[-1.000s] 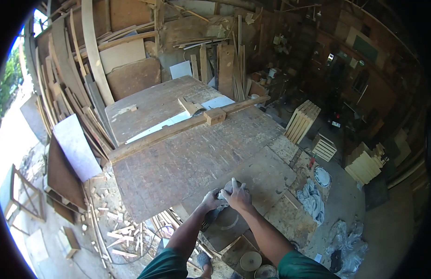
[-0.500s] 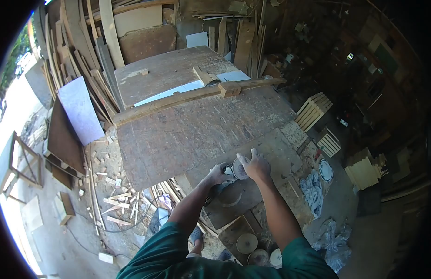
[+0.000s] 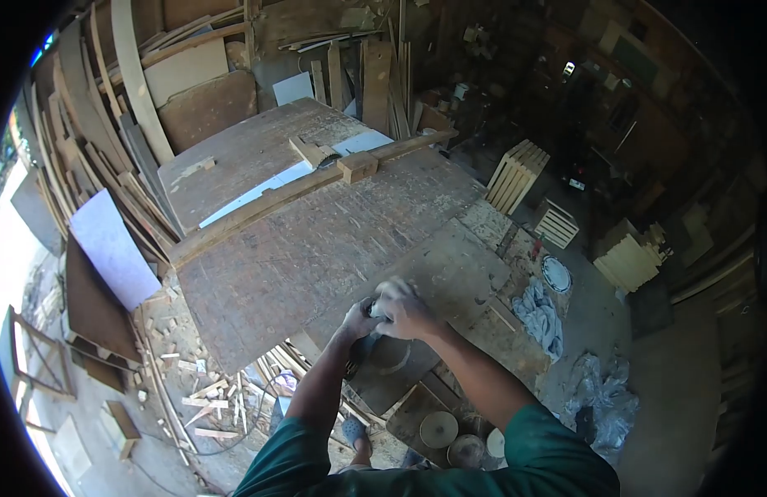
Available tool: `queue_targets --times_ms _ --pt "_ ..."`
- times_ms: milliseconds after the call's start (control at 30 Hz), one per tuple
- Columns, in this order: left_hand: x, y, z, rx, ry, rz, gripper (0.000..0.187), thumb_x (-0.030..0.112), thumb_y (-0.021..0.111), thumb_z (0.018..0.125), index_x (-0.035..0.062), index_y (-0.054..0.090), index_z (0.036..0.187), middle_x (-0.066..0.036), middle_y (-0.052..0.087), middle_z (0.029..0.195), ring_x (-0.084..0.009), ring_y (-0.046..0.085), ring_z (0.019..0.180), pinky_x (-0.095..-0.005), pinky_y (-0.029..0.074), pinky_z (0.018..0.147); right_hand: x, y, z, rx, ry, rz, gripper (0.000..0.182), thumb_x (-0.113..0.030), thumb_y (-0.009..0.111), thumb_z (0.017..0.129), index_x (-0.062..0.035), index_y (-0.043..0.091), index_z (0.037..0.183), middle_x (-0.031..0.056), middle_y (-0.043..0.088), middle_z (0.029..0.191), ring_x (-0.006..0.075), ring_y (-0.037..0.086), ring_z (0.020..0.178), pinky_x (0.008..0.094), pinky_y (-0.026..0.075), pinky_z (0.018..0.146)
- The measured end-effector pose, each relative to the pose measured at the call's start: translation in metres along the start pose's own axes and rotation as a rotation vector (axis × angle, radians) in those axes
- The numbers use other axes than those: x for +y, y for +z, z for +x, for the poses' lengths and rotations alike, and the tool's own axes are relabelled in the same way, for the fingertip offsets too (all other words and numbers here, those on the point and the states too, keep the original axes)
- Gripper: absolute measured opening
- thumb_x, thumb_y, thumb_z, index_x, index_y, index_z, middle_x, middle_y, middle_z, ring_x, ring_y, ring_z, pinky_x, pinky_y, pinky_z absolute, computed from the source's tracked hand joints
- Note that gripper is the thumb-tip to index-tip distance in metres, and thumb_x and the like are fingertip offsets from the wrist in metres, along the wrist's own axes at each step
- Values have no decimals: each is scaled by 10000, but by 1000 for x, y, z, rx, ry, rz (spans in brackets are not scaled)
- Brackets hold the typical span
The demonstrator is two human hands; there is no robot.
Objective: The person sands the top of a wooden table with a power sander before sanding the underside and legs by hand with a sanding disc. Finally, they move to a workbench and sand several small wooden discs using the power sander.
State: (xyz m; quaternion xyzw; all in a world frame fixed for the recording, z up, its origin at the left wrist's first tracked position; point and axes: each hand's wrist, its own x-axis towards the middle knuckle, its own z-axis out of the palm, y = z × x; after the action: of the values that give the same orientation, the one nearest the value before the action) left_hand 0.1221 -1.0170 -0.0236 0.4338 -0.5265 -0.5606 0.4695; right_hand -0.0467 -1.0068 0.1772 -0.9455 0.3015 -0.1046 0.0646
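Observation:
Both my hands are close together above the near part of the workbench. My left hand (image 3: 358, 320) is closed around a sander (image 3: 356, 354), whose dark body shows only in part below the hand. My right hand (image 3: 406, 312) is bent over the top of the sander with its fingers curled in against the left hand. The sander's round pad is hidden behind the right hand's fingers. Below the hands, a pale curved mark (image 3: 393, 358) lies on the dark board (image 3: 375, 388).
Round discs (image 3: 439, 430) lie at the bench's near edge. A grey cloth (image 3: 538, 319) and a round white lid (image 3: 556, 273) are to the right. A long wooden beam (image 3: 267, 202) crosses the bench. Wood scraps (image 3: 209, 402) and a cord (image 3: 234, 443) litter the floor at left.
My right hand has turned and curled over the sander's round pad, covering it; before, the pad showed between my hands. The head view has shifted, moving the bench left in the picture.

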Motion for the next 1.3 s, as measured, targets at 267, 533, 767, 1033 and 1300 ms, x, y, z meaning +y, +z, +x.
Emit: queue_targets --times_ms 267,533,767,1033,1300 --pt "48 1 -13 -62 -226 3 518 138 848 730 81 638 1200 -4 696 1094 -142 626 1045 -343 513 923 -13 -6 14 294 181 220 212 -282 709 834 -71 687 846 145 673 928 354 622 971 452 402 1005" --pt "63 0 -18 -26 -208 72 541 243 895 702 77 676 1168 -13 715 991 -113 649 895 -305 527 818 9 28 3 506 519 145 352 -363 678 905 -84 659 1119 138 699 1019 323 641 1050 448 454 961" --pt "10 -20 -10 83 -32 538 571 467 787 775 128 676 1223 -91 719 1094 -287 636 1038 -422 455 970 62 87 -22 156 941 1365 349 -255 763 866 -71 641 1136 66 711 936 155 702 781 306 568 638" --pt "91 8 -119 268 -155 911 598 478 627 905 137 559 1391 -175 611 1308 -424 512 1213 -478 405 1054 70 100 -79 127 917 278 468 -299 757 806 -89 592 1191 173 589 1279 363 569 1159 451 471 973" --pt "81 -28 -409 482 -331 922 492 377 692 889 70 634 1269 -186 613 1282 -374 554 1215 -431 439 1037 77 78 -76 175 769 65 777 -385 777 783 -214 410 1447 119 331 1543 418 334 1391 544 359 1088"
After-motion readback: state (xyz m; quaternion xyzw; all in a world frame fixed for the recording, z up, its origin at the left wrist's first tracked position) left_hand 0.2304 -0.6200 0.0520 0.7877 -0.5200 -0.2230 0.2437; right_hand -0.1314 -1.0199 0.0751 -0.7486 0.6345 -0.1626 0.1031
